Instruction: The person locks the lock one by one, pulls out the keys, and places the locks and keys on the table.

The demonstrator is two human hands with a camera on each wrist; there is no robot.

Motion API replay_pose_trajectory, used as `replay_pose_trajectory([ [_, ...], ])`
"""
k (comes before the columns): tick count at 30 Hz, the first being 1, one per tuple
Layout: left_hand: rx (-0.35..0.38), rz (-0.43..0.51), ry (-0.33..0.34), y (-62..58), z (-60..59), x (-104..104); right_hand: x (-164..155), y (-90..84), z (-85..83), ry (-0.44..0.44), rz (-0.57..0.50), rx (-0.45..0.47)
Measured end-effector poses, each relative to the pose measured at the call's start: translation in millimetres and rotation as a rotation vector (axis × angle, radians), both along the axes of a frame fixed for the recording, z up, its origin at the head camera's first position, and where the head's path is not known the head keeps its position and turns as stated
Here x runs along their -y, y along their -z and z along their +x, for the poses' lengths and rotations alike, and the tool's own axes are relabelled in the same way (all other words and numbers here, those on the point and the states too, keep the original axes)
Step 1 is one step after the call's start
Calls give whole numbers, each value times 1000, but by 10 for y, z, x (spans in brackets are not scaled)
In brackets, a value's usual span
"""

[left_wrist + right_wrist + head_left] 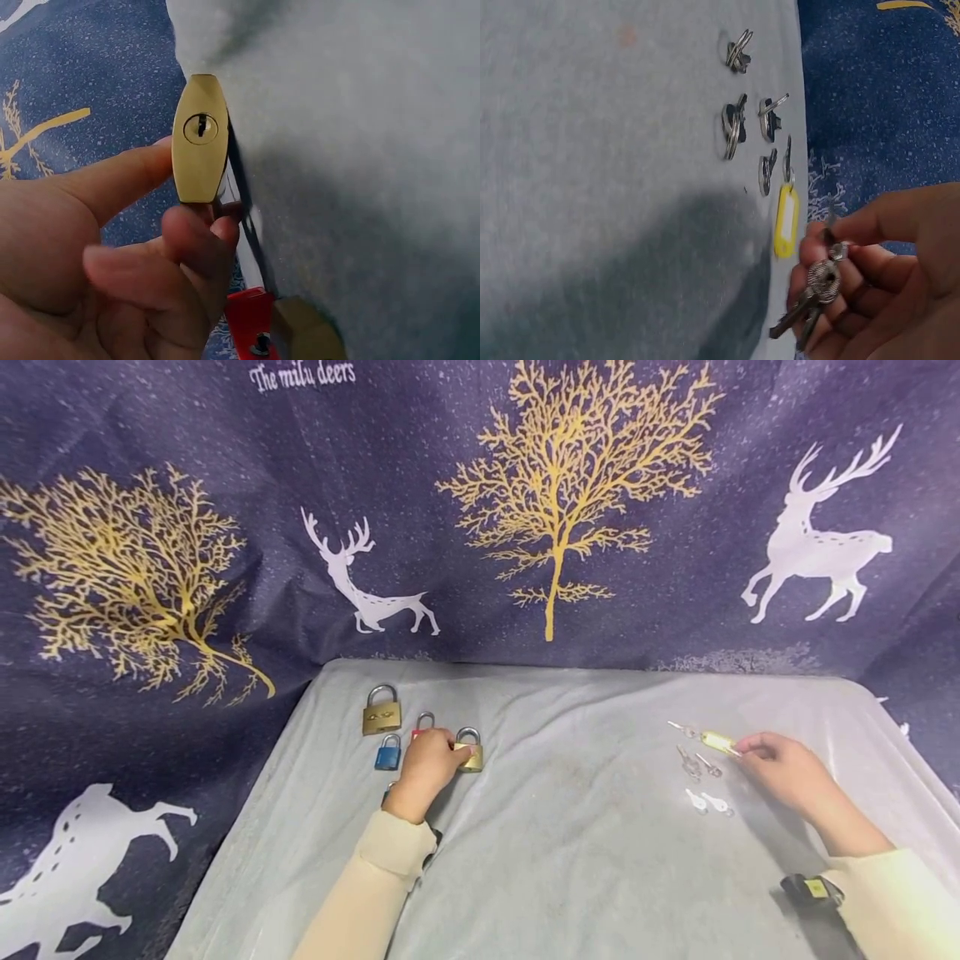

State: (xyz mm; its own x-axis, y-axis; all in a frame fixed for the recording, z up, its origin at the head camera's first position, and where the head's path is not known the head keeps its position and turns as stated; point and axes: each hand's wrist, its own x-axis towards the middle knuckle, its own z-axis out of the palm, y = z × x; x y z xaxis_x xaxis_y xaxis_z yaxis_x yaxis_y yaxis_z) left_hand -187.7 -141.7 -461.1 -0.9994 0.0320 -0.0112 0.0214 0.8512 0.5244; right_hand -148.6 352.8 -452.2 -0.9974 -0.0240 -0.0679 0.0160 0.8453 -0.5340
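My left hand pinches a brass padlock at the left part of the cloth. In the left wrist view its keyhole end faces the camera. A red padlock is close by, partly behind that hand in the head view. At the right, my right hand holds several small silver keys on a ring between thumb and fingers. Just beyond these fingertips lies a yellow key tag with a key attached.
Beside the left hand stand a large brass padlock and a blue padlock; another sits mostly hidden beneath the wrist. Several keys and white-looking keys lie near the right hand. A grey cloth covers the table, below a dark curtain.
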Motion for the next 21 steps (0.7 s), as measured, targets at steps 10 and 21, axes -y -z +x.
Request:
replay_pose_trajectory([
  [10,5,36,-19,18,22,5,-29,75,20,-59,67,1],
  [21,12,-7,-5,-10,32,-19,-40,128,8,-78,130,-43],
])
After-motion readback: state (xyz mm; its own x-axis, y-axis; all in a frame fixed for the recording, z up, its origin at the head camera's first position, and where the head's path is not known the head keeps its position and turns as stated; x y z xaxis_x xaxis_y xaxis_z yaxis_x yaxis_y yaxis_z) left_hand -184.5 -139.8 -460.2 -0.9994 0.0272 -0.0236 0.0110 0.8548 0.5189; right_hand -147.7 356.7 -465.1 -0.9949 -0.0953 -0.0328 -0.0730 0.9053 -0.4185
